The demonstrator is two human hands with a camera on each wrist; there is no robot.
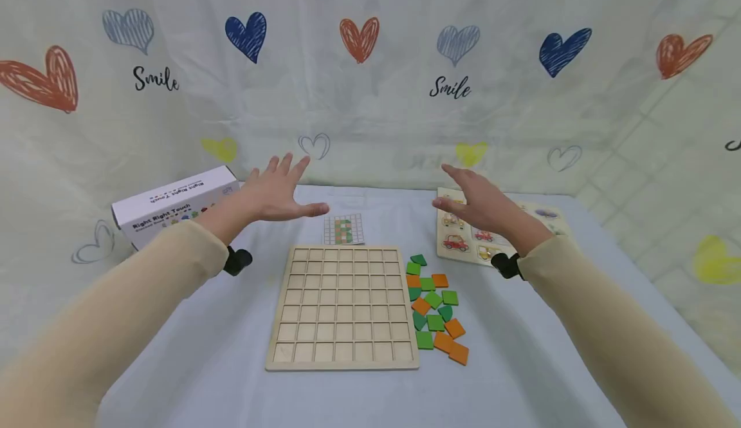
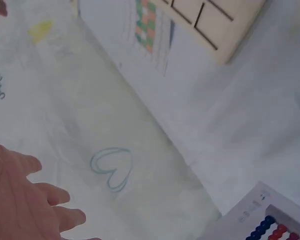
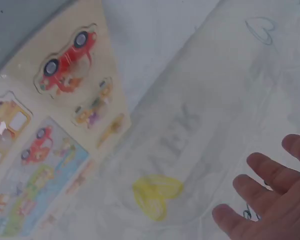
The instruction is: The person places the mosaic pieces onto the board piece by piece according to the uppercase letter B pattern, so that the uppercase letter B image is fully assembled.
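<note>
Both hands were raised over the far half of the desk (image 1: 226, 363), well apart from each other and above the work items. The left hand (image 1: 278, 190) was wide, its fingers extended and spread and its thumb directed inward; it held nothing. The right hand (image 1: 480, 199) was likewise unloaded, with straight fingers and the thumb set apart from them. A square wooden grid board (image 1: 345, 315) lay flat at center, between the forearms. Loose green square tiles (image 1: 435, 323), orange square tiles (image 1: 458, 353) and dark-green curved-edge tiles (image 1: 445, 313) were scattered along its right side, some overlapping. A printed pattern card (image 1: 343, 229) lay just beyond the board's far edge. A wooden vehicle puzzle (image 1: 456, 242) lay at right, partly hidden by the right hand and wrist. A white "Right Right Touch" box (image 1: 173, 199) stood at left, partly behind the left forearm. A heart-printed cloth (image 1: 405, 112) formed the background.
</note>
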